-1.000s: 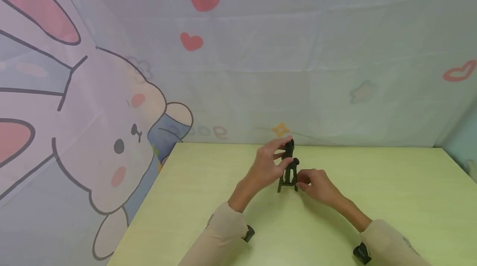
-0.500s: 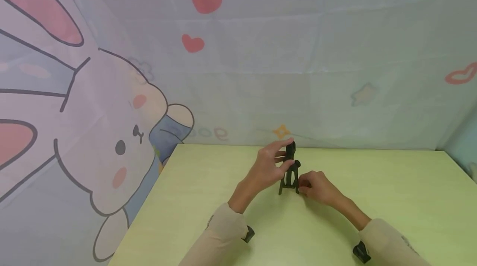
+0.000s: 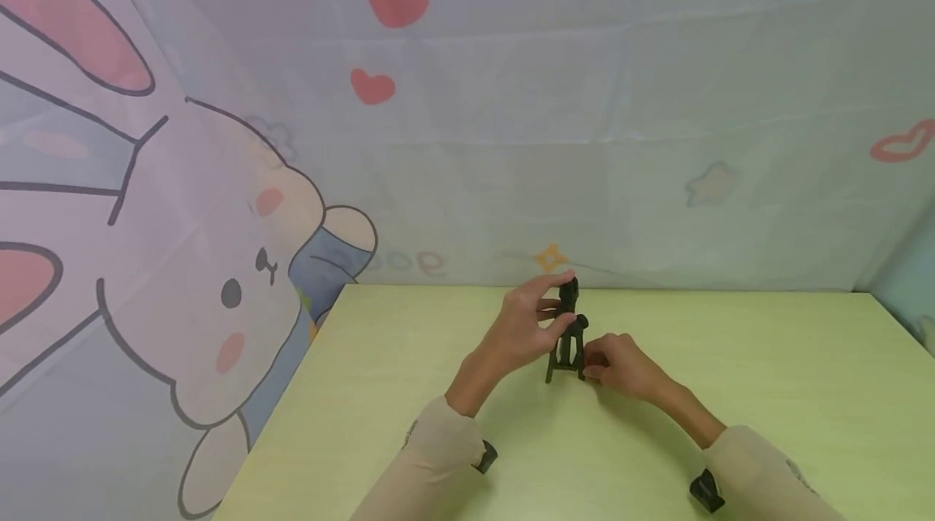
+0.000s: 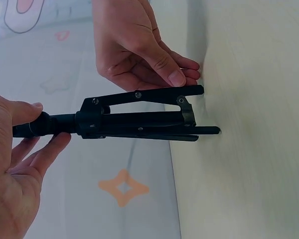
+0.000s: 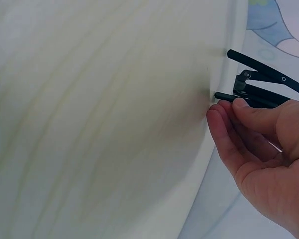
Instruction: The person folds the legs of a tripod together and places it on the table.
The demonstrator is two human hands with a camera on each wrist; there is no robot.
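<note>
A small black tripod (image 3: 566, 349) stands upright on the table with its legs slightly spread. My left hand (image 3: 520, 330) grips its upper part, thumb on the near side and fingers on the far side. Low on the right, my right hand (image 3: 626, 367) pinches one leg near its foot. The left wrist view shows the folding braces of the tripod (image 4: 139, 119) and the left thumb and fingers around its column. In the right wrist view, the right hand (image 5: 269, 154) has thumb and fingertips at the leg's end; another leg (image 5: 259, 66) angles away above.
The pale yellow-green table (image 3: 730, 391) ends at a hanging cloth backdrop (image 3: 511, 164) printed with hearts and a large rabbit. Small black devices (image 3: 707, 492) sit at both sleeve cuffs.
The right fingers have closed in on the tripod's right leg near the foot. The left hand keeps its hold on the upper part. The head view shifts slightly.
</note>
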